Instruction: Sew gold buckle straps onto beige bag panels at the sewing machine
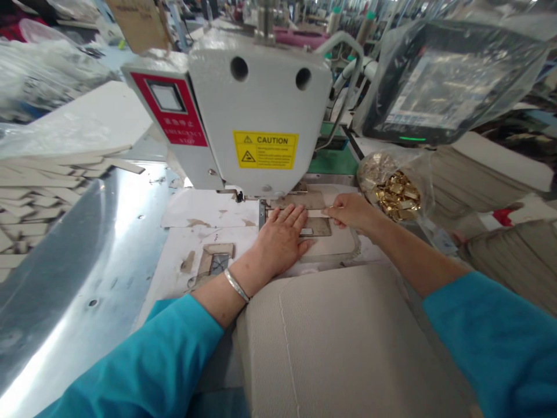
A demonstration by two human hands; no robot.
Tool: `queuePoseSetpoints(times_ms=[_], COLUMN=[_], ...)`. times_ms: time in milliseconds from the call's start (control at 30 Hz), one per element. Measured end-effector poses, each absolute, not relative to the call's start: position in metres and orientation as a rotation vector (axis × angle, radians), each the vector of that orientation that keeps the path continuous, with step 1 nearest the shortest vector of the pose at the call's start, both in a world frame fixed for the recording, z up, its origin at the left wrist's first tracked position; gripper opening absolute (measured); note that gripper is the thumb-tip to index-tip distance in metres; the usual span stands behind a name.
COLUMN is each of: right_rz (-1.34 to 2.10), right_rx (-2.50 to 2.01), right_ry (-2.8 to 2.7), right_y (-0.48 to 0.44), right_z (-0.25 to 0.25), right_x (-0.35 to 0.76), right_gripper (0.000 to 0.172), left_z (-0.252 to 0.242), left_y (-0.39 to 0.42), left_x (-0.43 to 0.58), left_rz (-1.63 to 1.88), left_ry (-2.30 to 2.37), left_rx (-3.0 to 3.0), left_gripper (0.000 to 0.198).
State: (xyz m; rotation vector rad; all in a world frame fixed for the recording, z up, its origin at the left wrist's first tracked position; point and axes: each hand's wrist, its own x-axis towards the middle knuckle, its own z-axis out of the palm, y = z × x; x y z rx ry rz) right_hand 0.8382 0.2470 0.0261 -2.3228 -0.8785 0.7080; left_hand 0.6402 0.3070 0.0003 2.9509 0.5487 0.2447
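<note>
My left hand [281,238] lies flat, fingers stretched out, pressing a beige leather piece [348,342] onto the clamp template [315,225] under the white sewing machine head [256,110]. My right hand [352,212] is closed in a pinch at the template's right edge, holding something too small to make out. The large beige piece runs from under both hands back toward me. A silver bangle [237,285] circles my left wrist.
A plastic bag of gold metal fittings [395,194] sits right of the machine. A plastic-wrapped control screen [444,87] hangs above it. Stacked beige strips [43,186] lie on the left of the shiny metal table [87,261]. More beige pieces [509,255] pile on the right.
</note>
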Motion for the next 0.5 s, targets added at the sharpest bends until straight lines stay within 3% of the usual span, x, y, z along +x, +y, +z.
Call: queuePoseSetpoints(times_ms=[300,500], right_rz=[1.033,1.025], right_rx=[-2.242,-2.205], right_ry=[-0.735,-0.698], right_y=[0.248,0.247], right_z=[0.029,0.036], right_x=[0.841,0.834], right_gripper=[0.024,0.026], left_z=[0.0,-0.004], left_y=[0.313,0.308], left_x=[0.652,0.672], left_rz=[0.146,0.22], left_ry=[0.264,0.185], left_rx=[3.038,3.045], left_gripper=[0.053,0.055])
